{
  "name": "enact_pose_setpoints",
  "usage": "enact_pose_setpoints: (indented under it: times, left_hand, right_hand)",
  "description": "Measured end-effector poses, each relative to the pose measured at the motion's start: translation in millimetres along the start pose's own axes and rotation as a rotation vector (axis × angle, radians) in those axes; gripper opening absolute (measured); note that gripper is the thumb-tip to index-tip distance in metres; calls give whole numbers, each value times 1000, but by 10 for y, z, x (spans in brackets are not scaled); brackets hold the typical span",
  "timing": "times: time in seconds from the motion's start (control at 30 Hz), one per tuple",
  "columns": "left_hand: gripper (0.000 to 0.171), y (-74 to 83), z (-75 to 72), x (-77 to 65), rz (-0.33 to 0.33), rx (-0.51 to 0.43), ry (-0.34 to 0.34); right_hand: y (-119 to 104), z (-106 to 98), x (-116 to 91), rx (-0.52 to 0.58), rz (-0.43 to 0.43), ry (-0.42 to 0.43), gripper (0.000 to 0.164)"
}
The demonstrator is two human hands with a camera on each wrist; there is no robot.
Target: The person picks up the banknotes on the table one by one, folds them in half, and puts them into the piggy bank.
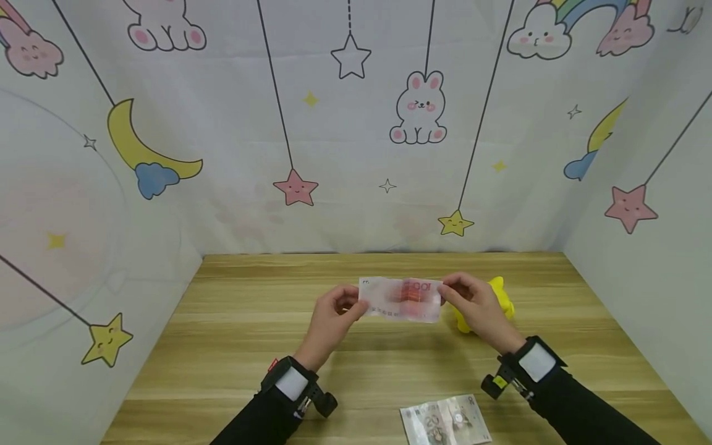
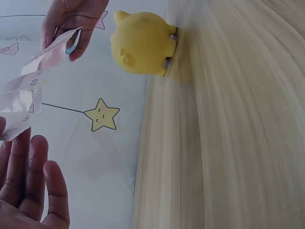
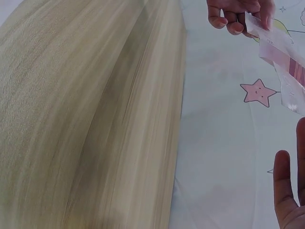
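Observation:
A pinkish-white 100 banknote (image 1: 400, 300) is stretched between my two hands above the table, with crease lines across it. My left hand (image 1: 332, 318) pinches its left end between thumb and fingers. At the other end my right hand (image 1: 473, 303) pinches the corner. In the left wrist view the banknote (image 2: 33, 88) shows its folds, and the other fingers (image 2: 56, 191) of the left hand are spread below it. Behind the right hand stands a yellow piggy bank (image 2: 143, 44), partly covered by that hand in the head view.
Grey banknotes (image 1: 445, 421) marked 20 lie creased on the wooden table (image 1: 250, 346) at the front, right of the middle. White cloth walls (image 1: 356, 154) printed with stars, a moon and rabbits enclose the table at the back and both sides.

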State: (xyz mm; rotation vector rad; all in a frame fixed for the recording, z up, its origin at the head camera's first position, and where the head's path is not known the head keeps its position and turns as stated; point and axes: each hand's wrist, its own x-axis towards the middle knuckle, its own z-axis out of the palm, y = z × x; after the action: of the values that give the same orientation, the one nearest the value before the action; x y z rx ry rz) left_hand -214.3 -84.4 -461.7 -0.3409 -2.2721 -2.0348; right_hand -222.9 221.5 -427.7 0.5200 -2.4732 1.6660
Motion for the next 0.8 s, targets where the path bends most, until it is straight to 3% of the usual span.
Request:
enact_pose_setpoints:
  times: [0.2,0.37,0.8]
  left_hand:
    - [21,-24,63,-33,-30,-22,-65]
    - [20,-35,139,-33,-18,-20,-49]
    - [30,-13,281,-133,-38,-190,-17]
  right_hand:
    - [-11,14,0,44,10,1,17]
    - [-37,28,-7,72,36,-2,18]
    - [0,35,-29,93,74,7,21]
